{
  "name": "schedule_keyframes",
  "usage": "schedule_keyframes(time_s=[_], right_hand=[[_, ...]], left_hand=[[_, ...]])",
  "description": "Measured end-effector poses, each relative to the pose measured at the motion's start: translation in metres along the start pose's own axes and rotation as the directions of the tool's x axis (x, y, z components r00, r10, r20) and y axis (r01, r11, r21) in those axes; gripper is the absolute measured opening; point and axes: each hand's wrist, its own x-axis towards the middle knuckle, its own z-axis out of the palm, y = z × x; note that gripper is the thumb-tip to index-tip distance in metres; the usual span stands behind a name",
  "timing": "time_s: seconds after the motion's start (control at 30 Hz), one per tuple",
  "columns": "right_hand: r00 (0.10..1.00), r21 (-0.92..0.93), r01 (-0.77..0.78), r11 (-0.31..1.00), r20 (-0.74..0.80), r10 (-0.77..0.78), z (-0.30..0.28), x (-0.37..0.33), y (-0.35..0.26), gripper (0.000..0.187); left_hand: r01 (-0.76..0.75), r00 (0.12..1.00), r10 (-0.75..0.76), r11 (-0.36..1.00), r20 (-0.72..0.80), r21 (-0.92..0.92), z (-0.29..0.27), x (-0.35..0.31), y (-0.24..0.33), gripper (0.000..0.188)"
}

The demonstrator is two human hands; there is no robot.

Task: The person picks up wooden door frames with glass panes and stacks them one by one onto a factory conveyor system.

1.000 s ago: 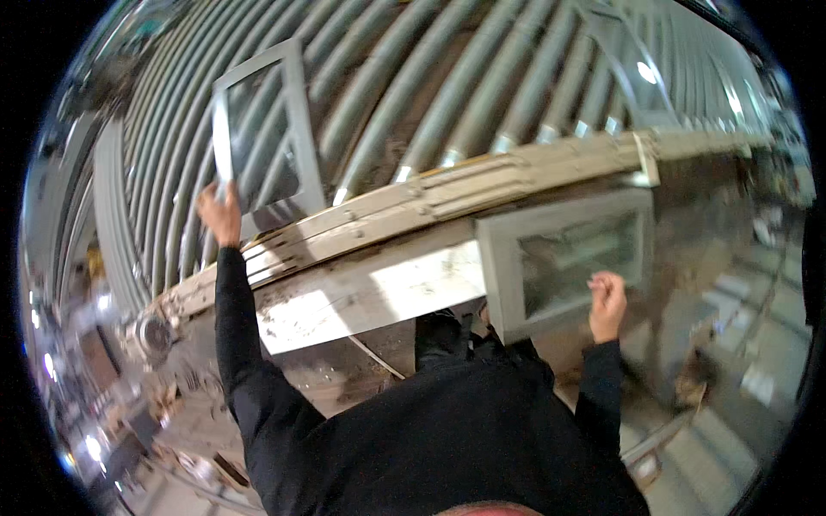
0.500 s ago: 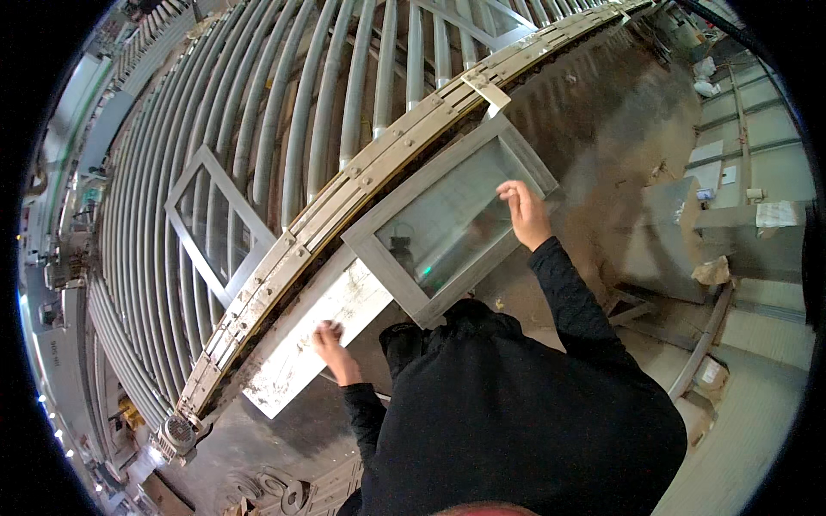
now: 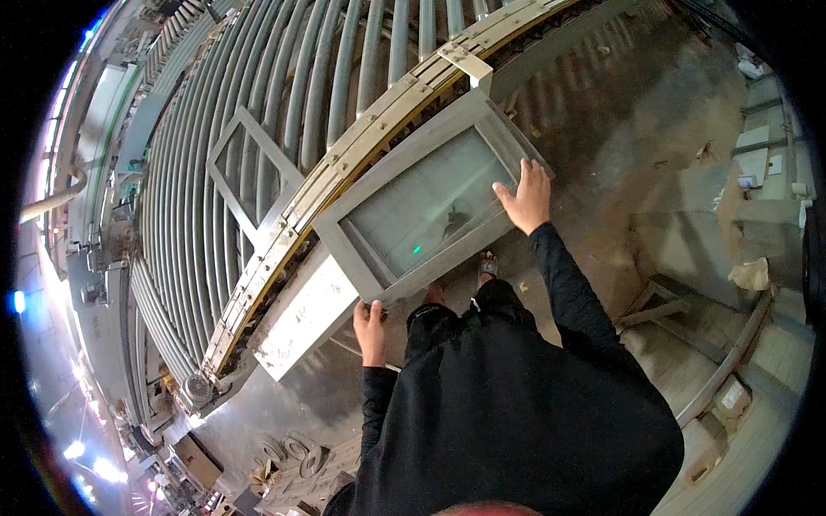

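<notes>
In front of me lies a grey-framed glass panel [image 3: 439, 206], set at a slant with its far long side along the roller conveyor's rail. My right hand [image 3: 527, 199] is at the panel's right end, fingers stretched and thumb apart over the frame. At the near left corner, my left hand [image 3: 370, 331] has its fingertips up against the frame's edge, the fingers slightly apart. Neither hand is wrapped round anything. Partly beneath the panel, a white board [image 3: 305, 318] sticks out toward the lower left.
A curved row of metal rollers [image 3: 284, 103] spreads beyond the pale rail [image 3: 370, 129]. Another light frame [image 3: 245, 176] rests on the rollers. A motor [image 3: 196, 390] sits at the rail's near end. To the right stand a grey block [image 3: 688, 232] and a metal stand [image 3: 658, 301].
My left hand has moved from above the white board to the panel's near left corner. My right hand's fingers have spread over the right end. The view has shifted.
</notes>
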Motion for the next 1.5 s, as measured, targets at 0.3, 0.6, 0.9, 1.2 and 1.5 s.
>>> schedule_keyframes(time_s=[0.3, 0.6, 0.9, 1.2, 1.5], right_hand=[[0.881, 0.654, -0.462, 0.599, 0.416, 0.225, -0.017, -0.084, 0.003, 0.059], [0.845, 0.702, -0.528, 0.478, 0.376, 0.381, -0.020, -0.107, -0.046, 0.056], [0.867, 0.862, -0.493, -0.122, 0.499, 0.022, 0.010, -0.120, -0.199, 0.051], [0.602, 0.747, -0.357, 0.561, 0.643, -0.473, 0.026, -0.122, -0.263, 0.055], [0.809, 0.749, -0.329, 0.575, 0.538, -0.238, 0.036, -0.072, -0.242, 0.033]], left_hand=[[0.124, 0.991, -0.089, 0.426, 0.095, -0.896, -0.045, 0.013, -0.078, 0.047], [0.103, 0.984, -0.180, 0.530, 0.007, -0.841, -0.024, -0.003, -0.035, 0.039], [-0.232, 0.956, 0.275, 0.489, -0.104, -0.841, 0.023, -0.040, 0.139, 0.072], [-0.513, 0.754, 0.089, 0.698, -0.651, -0.499, -0.116, 0.081, 0.120, 0.066], [-0.192, 0.902, -0.107, 0.768, -0.419, -0.610, -0.357, 0.278, 0.096, 0.060]])
